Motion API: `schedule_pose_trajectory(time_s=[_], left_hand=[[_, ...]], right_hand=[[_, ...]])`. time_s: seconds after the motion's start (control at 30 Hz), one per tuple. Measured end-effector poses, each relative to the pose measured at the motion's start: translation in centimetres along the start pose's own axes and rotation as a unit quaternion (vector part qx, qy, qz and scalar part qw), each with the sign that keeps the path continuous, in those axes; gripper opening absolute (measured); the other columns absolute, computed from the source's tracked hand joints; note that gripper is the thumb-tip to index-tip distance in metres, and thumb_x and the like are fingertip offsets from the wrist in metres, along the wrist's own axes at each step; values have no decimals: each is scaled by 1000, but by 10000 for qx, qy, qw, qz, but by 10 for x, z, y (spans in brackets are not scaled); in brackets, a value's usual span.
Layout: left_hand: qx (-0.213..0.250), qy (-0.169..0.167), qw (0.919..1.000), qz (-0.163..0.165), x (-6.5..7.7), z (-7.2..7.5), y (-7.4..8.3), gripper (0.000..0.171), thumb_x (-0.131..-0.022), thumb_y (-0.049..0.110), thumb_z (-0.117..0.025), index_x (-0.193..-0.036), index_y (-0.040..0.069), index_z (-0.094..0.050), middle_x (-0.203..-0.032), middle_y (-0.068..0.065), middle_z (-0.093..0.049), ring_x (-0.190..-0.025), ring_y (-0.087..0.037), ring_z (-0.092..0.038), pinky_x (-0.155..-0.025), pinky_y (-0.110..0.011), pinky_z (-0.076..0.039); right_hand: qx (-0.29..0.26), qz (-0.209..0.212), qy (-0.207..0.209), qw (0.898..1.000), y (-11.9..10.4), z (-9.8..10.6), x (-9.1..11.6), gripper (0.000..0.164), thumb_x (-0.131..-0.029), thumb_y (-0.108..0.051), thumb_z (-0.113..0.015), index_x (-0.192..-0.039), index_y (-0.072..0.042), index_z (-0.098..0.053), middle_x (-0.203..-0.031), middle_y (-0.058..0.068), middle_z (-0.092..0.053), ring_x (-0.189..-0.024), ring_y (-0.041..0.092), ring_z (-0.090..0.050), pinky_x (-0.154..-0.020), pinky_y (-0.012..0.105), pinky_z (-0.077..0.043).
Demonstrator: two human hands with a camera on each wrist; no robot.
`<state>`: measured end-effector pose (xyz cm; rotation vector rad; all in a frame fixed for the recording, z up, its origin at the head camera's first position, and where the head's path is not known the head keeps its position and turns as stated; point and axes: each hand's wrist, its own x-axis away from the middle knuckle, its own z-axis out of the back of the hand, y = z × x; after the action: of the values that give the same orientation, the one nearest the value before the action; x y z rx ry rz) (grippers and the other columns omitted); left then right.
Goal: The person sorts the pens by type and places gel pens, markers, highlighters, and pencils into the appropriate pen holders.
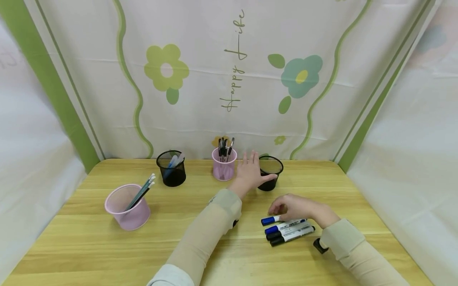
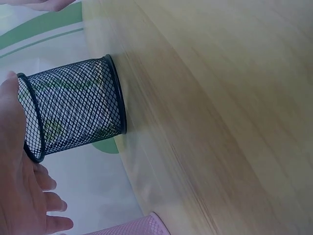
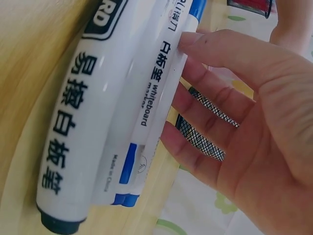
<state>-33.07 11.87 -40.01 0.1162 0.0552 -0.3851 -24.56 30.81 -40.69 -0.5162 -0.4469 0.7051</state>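
Note:
In the head view my left hand [image 1: 249,173] is spread beside a black mesh pen cup [image 1: 268,183], its thumb reaching across the cup's near side. The left wrist view shows that cup [image 2: 76,105] upright, with the hand at its rim and the fingers extended. My right hand [image 1: 297,207] pinches a blue-capped whiteboard marker [image 1: 269,221] between thumb and fingers. Close beside it on the table lie another blue-capped marker [image 1: 277,228] and two black-capped markers [image 1: 291,236]. In the right wrist view my thumb [image 3: 195,43] touches the blue marker's white barrel [image 3: 159,83].
A pink mesh cup [image 1: 223,171] with several black pens stands left of my left hand. Farther left, another black cup [image 1: 173,174] holds blue pens. A pink cup [image 1: 134,219] with pencils is at the front left. A printed curtain [image 1: 214,47] encloses the wooden table [image 1: 82,246].

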Motion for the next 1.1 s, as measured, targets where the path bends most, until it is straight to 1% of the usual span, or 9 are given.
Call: schedule_pose_trajectory(time_s=[0.2, 0.37, 0.57, 0.73, 0.93, 1.03, 1.1], left_hand=[[313, -21, 9995, 91, -2, -3, -2, 117, -86, 90, -34, -165, 6, -13, -171, -11, -15, -155, -36, -13, -122, -51, -23], [283, -64, 9995, 110, -4, -2, -1, 117, -86, 90, -33, -165, 6, -15, -171, -11, -14, -155, -36, -14, -122, -51, -23], [316, -184, 9992, 133, -4, -1, 0, 115, -87, 89, -32, -165, 6, -15, -171, -11, -11, -155, -36, -12, -122, -52, -21], [243, -193, 9994, 137, -4, 0, 1, 115, -87, 90, -31, -165, 6, -16, -171, -11, -11, -155, -36, -11, -122, -52, -21], [203, -205, 9995, 158, -4, -1, 2, 115, -87, 90, -31, -165, 7, -15, -171, -10, -10, -156, -36, -11, -122, -51, -21], [199, -212, 9995, 158, -4, 0, 2, 115, -87, 90, -31, -165, 7, -15, -171, -10, -10, -156, -36, -11, -122, -51, -21], [194, -224, 9994, 157, -3, 0, 2, 115, -87, 90, -31, -165, 6, -15, -171, -10, -10, -155, -36, -11, -122, -51, -21]], right_hand=[[224, 118, 67, 9997, 4, 0, -1, 28, -90, 1, -73, -115, -11, -76, -107, -5, -69, -93, 8, -64, -82, 30, -56], [398, 188, 100, 9990, 5, 0, -2, 32, -88, 4, -72, -117, -10, -76, -103, -6, -67, -89, 9, -62, -79, 31, -55], [468, 180, 60, 9987, 3, 2, -2, 44, -85, 13, -65, -122, -8, -75, -103, -5, -66, -88, 12, -61, -78, 32, -54], [554, 173, 71, 9983, 3, 4, -1, 52, -85, 19, -60, -126, -9, -74, -106, -6, -67, -89, 10, -59, -80, 31, -53], [627, 107, 82, 9979, 4, 4, 0, 53, -87, 17, -60, -129, -13, -73, -111, -7, -66, -100, 11, -62, -86, 35, -55], [641, 71, 95, 9979, 5, 3, 0, 52, -88, 16, -60, -129, -13, -73, -110, -7, -66, -99, 11, -62, -86, 36, -55], [631, 61, 110, 9979, 5, 3, 1, 52, -87, 16, -60, -129, -12, -73, -109, -7, -66, -98, 11, -62, -86, 36, -54]])
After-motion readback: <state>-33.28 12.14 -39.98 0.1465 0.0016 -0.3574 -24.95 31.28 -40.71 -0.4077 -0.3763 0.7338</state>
